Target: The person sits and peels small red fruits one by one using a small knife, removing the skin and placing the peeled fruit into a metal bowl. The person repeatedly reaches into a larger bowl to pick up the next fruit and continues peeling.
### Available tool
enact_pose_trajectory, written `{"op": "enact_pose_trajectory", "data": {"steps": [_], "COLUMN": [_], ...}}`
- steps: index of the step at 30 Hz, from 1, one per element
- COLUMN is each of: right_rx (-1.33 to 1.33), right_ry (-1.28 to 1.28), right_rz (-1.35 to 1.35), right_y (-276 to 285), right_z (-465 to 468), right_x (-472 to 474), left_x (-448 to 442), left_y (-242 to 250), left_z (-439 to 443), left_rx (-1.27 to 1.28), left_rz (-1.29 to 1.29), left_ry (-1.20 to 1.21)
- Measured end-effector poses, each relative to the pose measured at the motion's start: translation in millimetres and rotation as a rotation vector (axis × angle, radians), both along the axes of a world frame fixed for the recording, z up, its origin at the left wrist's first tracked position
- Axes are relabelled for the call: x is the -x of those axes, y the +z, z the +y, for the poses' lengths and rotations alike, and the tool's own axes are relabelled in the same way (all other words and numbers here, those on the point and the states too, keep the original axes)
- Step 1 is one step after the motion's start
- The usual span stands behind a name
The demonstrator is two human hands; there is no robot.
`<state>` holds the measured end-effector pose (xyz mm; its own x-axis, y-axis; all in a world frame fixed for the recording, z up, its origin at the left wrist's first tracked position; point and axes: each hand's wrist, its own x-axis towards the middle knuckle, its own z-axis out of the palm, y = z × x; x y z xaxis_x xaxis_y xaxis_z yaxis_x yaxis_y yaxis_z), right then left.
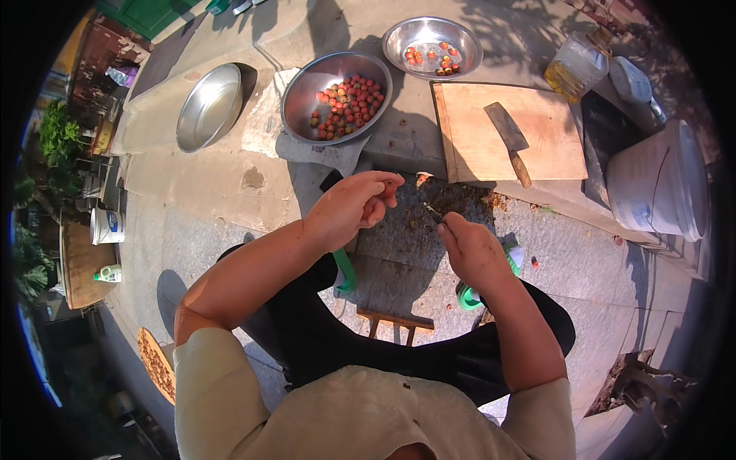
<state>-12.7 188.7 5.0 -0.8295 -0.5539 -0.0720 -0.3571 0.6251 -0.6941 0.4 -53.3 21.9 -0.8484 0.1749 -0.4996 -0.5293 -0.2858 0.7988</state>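
My left hand (pixel 348 207) holds a small round red fruit (pixel 391 187) at its fingertips, partly covered by them. In my right hand (pixel 472 248) is a small knife (pixel 432 213), its short blade pointing up and left toward the other hand, apart from the fruit. A pale and reddish fruit scrap (pixel 424 178) shows between and beyond the hands; whether it is in the air or on the ground I cannot tell. Farther off, a large steel basin (pixel 299 109) contains many small red fruits (pixel 351 106). A second steel basin (pixel 397 43) has fewer, some apparently cut.
A cleaver (pixel 507 127) lies on a wooden cutting board (pixel 460 126). To its right stand a plastic oil jug (pixel 578 63) and a white bucket (pixel 650 178). Another steel basin (pixel 210 109) leans at left. Dark scraps (pixel 454 201) litter the ground below the ledge.
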Motion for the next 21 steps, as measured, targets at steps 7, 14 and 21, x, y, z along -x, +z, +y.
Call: {"op": "enact_pose_trajectory", "data": {"steps": [7, 14, 21], "right_rx": [0.129, 0.014, -0.007], "right_ry": [0.022, 0.024, 0.030], "right_rz": [0.093, 0.066, 0.003], "right_y": [7, 13, 9], "right_z": [5, 5, 1], "right_x": [-1, 0, -1], "left_x": [-20, -16, 18], "left_y": [2, 5, -5], "left_z": [8, 15, -19], "left_rx": [0.137, 0.205, 0.196], "left_rz": [0.244, 0.246, 0.131], "left_ry": [-0.139, -0.220, -0.126]}}
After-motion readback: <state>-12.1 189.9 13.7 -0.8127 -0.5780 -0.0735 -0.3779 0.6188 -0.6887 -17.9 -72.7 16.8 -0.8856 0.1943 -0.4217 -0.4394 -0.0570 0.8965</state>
